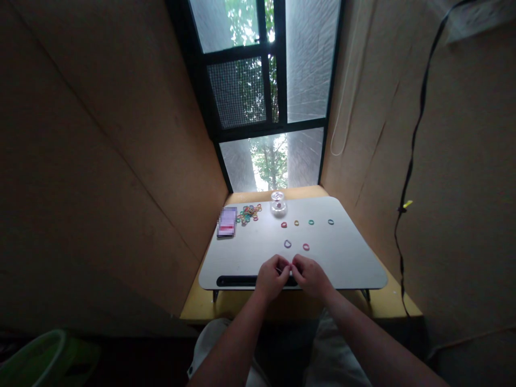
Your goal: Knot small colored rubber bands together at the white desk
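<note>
Beneath a window (pixel 306 70), a white table (pixel 242 260) stands on a wooden ledge (pixel 193 309). Small ring-shaped bands lie on it: a red one (pixel 284 225), a yellow one (pixel 296 223), a green one (pixel 311 222) and a dark teal one (pixel 331 222) in a row, a lilac one (pixel 285 244) and a pink one (pixel 306 248) nearer. The left hand (pixel 271 277) and right hand (pixel 309 274) are curled closed, fingertips meeting; what they pinch, I cannot tell. A mixed heap (pixel 249 214) of bands sits beside a phone (pixel 227 222). The clear jar (pixel 278 208) has contents too small to tell.
</note>
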`<action>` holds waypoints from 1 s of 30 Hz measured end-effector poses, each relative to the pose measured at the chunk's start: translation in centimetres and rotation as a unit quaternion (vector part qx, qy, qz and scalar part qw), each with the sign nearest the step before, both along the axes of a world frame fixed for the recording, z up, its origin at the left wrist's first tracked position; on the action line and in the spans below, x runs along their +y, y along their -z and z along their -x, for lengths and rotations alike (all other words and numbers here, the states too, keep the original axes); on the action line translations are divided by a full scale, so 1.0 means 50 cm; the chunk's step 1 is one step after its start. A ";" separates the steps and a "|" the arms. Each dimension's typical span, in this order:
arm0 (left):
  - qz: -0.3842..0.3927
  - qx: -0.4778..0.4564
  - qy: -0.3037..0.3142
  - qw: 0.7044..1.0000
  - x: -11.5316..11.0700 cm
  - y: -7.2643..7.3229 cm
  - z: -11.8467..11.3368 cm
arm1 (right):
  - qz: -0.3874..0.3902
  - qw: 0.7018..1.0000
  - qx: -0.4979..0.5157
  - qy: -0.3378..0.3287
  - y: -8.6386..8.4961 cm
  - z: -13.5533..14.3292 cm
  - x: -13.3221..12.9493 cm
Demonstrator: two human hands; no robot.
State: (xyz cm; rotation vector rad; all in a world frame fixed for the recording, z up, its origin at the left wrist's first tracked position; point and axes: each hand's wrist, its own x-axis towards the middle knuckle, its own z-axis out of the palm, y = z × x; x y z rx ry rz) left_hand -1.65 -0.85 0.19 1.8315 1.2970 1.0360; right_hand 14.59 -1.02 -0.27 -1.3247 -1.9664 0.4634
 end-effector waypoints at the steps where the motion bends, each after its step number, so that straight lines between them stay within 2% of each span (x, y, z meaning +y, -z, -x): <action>1: -0.001 0.002 -0.001 1.000 0.000 0.001 0.000 | 0.000 1.000 0.001 -0.001 0.000 0.000 0.000; 15: -0.004 0.027 -0.008 1.000 0.000 0.008 0.002 | 0.007 1.000 0.004 -0.004 0.004 0.000 0.002; 23: -0.006 0.061 -0.002 0.998 0.000 0.001 0.005 | 0.006 1.000 0.000 -0.004 0.004 -0.001 0.003; 30: -0.014 0.053 -0.002 0.999 -0.003 0.000 0.004 | 0.009 1.000 0.000 -0.005 0.006 0.000 0.004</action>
